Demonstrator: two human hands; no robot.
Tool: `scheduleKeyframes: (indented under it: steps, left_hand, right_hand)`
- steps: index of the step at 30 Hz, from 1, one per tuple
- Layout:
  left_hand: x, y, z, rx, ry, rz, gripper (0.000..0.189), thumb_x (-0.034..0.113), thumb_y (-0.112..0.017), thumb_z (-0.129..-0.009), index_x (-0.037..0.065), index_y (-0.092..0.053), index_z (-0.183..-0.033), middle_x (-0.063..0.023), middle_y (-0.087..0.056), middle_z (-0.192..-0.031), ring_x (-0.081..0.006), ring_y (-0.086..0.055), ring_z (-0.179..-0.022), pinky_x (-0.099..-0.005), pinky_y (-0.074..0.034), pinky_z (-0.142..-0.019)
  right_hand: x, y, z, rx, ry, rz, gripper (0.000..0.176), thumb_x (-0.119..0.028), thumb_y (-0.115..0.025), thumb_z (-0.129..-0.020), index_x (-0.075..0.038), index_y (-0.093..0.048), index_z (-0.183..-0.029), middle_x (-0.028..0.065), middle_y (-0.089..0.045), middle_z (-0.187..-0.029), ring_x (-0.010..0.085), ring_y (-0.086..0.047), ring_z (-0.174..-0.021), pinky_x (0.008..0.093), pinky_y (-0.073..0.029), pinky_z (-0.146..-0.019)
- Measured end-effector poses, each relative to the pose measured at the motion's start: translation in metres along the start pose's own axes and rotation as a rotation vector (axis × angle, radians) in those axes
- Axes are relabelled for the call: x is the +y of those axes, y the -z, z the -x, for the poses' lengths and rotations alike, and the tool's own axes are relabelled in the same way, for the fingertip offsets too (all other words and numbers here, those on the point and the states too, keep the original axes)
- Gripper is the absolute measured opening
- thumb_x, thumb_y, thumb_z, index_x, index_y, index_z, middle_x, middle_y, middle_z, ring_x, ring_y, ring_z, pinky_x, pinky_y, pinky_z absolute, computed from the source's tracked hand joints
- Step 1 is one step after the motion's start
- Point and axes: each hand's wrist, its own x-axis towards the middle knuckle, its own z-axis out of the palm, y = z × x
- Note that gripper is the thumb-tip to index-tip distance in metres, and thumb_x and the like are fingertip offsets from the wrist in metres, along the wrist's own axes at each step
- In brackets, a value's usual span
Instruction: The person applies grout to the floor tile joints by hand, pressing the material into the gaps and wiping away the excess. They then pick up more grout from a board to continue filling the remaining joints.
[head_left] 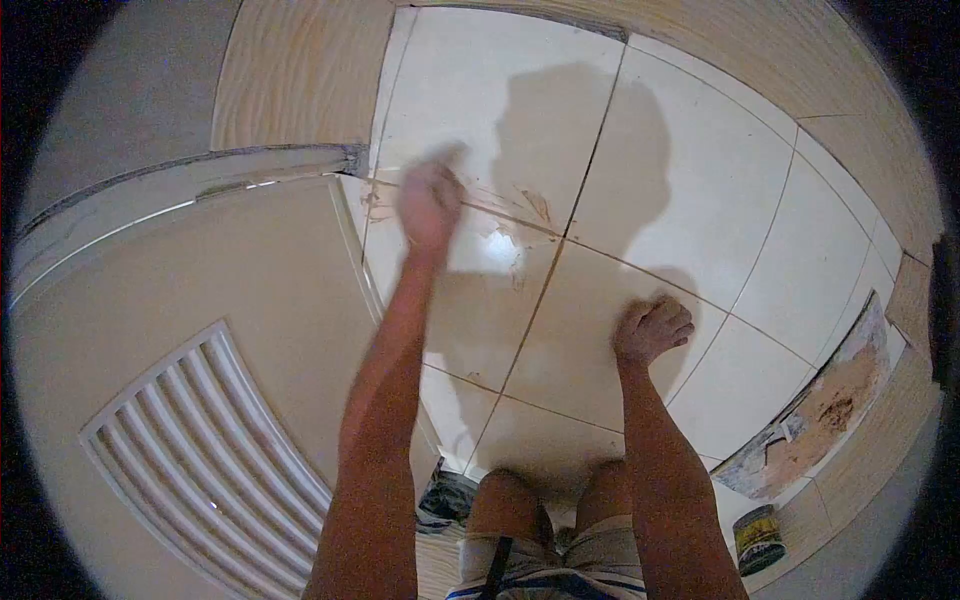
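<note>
My left hand point(432, 205) is over the white floor tiles point(460, 85), near a brown-smeared joint. It is closed and blurred by motion. A small greyish thing sticks out past its fingers, too smeared to name. Brown grout smears point(535, 206) lie on the tile just right of this hand. My right hand point(655, 328) rests on the tiles to the right, its fingers curled into a loose fist. Nothing shows in it. Brown grout fills several of the joints between the tiles, while some joints at the top are dark.
On the left is a beige door panel point(230, 270) with a white louvred vent point(215, 450). A rough, patchy recess point(820, 420) lies at the right edge, and a can point(758, 538) stands below it. A dark bag-like thing point(447, 497) sits by my knees. Wood-look tiles point(300, 75) border the floor.
</note>
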Motion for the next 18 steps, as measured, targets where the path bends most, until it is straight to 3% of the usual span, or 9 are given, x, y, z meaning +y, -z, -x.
scheduleKeyframes:
  steps: [1,5,6,7,8,11,12,15,18]
  left_hand:
    - [0.016,-0.005,0.028,0.045,-0.136,0.185,0.032,0.013,-0.049,-0.087,0.009,-0.064,-0.115,-0.0129,-0.065,-0.100,-0.0335,-0.059,-0.092,-0.0446,-0.046,-0.086]
    - [0.022,0.004,0.060,-0.105,-0.237,0.218,0.029,0.016,-0.050,-0.089,0.008,-0.064,-0.113,-0.0150,-0.065,-0.112,-0.0335,-0.062,-0.095,-0.0426,-0.048,-0.087]
    - [0.004,0.003,0.048,-0.155,0.358,0.715,0.033,0.009,-0.056,-0.081,0.009,-0.065,-0.113,-0.0142,-0.065,-0.109,-0.0342,-0.060,-0.101,-0.0420,-0.046,-0.092]
    - [0.009,0.035,0.018,-0.036,0.161,0.182,0.035,0.009,-0.057,-0.079,0.009,-0.065,-0.113,-0.0129,-0.066,-0.108,-0.0333,-0.060,-0.099,-0.0406,-0.046,-0.091]
    - [0.002,0.039,-0.002,0.122,0.141,0.152,0.028,0.014,-0.050,-0.088,0.011,-0.066,-0.110,-0.0126,-0.069,-0.095,-0.0308,-0.064,-0.083,-0.0403,-0.051,-0.075]
    - [0.010,0.011,0.015,0.091,0.143,0.062,0.036,0.005,-0.056,-0.075,0.009,-0.066,-0.109,-0.0159,-0.065,-0.098,-0.0357,-0.060,-0.093,-0.0432,-0.047,-0.084]
    - [0.019,0.000,0.029,0.184,-0.021,0.104,0.030,0.006,-0.057,-0.075,0.007,-0.066,-0.104,-0.0172,-0.064,-0.095,-0.0366,-0.059,-0.093,-0.0428,-0.047,-0.084]
    - [0.039,0.029,0.054,0.059,-0.087,0.336,0.025,0.012,-0.060,-0.076,0.005,-0.065,-0.100,-0.0181,-0.064,-0.094,-0.0364,-0.060,-0.090,-0.0446,-0.048,-0.082]
    - [-0.030,0.058,0.041,-0.018,0.449,-0.136,0.029,0.018,-0.063,-0.078,0.005,-0.066,-0.104,-0.0176,-0.065,-0.088,-0.0365,-0.062,-0.081,-0.0474,-0.049,-0.075]
  right_hand:
    - [0.001,0.000,0.000,-0.026,-0.019,-0.021,0.036,-0.033,-0.049,-0.085,-0.003,-0.049,-0.107,0.0218,-0.043,-0.108,0.0398,-0.037,-0.104,0.0578,-0.027,-0.091]
    - [0.000,-0.001,0.000,-0.040,-0.050,-0.033,0.034,-0.032,-0.048,-0.085,-0.004,-0.048,-0.104,0.0219,-0.043,-0.107,0.0410,-0.039,-0.100,0.0583,-0.028,-0.088]
    - [0.002,0.000,0.001,-0.047,-0.050,-0.027,0.034,-0.032,-0.048,-0.085,-0.004,-0.048,-0.104,0.0219,-0.043,-0.107,0.0410,-0.039,-0.100,0.0583,-0.028,-0.088]
    - [0.001,0.001,-0.002,-0.041,-0.039,-0.043,0.033,-0.032,-0.048,-0.085,-0.004,-0.048,-0.103,0.0219,-0.042,-0.108,0.0412,-0.039,-0.099,0.0581,-0.029,-0.086]
    - [0.001,0.002,0.000,-0.036,-0.028,-0.059,0.033,-0.032,-0.048,-0.085,-0.005,-0.048,-0.103,0.0220,-0.042,-0.108,0.0414,-0.040,-0.099,0.0578,-0.030,-0.084]
    - [0.008,-0.010,0.003,0.061,0.061,0.128,0.034,-0.033,-0.048,-0.085,-0.004,-0.048,-0.104,0.0222,-0.043,-0.109,0.0410,-0.040,-0.099,0.0572,-0.032,-0.081]
    - [0.006,-0.010,0.000,0.065,0.066,0.120,0.034,-0.033,-0.048,-0.085,-0.004,-0.048,-0.104,0.0222,-0.043,-0.109,0.0410,-0.040,-0.099,0.0572,-0.032,-0.081]
    - [0.001,-0.004,-0.002,0.008,-0.015,0.012,0.036,-0.034,-0.048,-0.085,-0.004,-0.049,-0.104,0.0227,-0.043,-0.110,0.0411,-0.040,-0.101,0.0581,-0.032,-0.082]
    - [0.004,-0.002,0.002,-0.014,-0.020,-0.030,0.037,-0.034,-0.048,-0.085,-0.003,-0.049,-0.105,0.0231,-0.044,-0.110,0.0410,-0.040,-0.101,0.0588,-0.032,-0.082]
